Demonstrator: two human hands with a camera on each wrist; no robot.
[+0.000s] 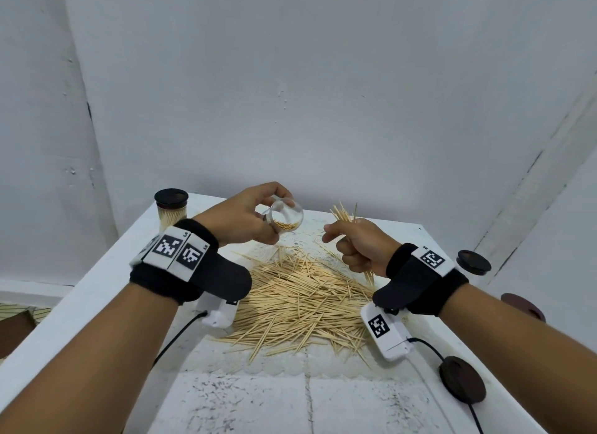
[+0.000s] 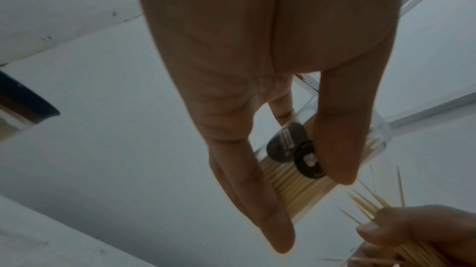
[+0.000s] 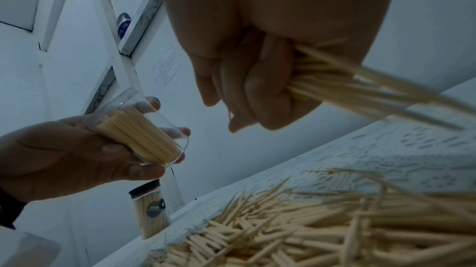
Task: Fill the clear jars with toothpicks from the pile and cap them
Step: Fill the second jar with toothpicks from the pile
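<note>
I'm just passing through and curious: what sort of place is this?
Probably a plain room set up for recording handwork, not a kitchen: bare white walls, a white table with a toothpick pile, and coded marker bands on both wrists.

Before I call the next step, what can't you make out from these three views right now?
- Held clear jar: fill level unclear; the left hand covers its side in head view, fingers block it in left wrist view.
- Toothpick bundle in the right hand: count unreadable, blurred in right wrist view.
- Sticker on the capped jar: print too small.
- Dark round object: partly hidden behind the right forearm.
</note>
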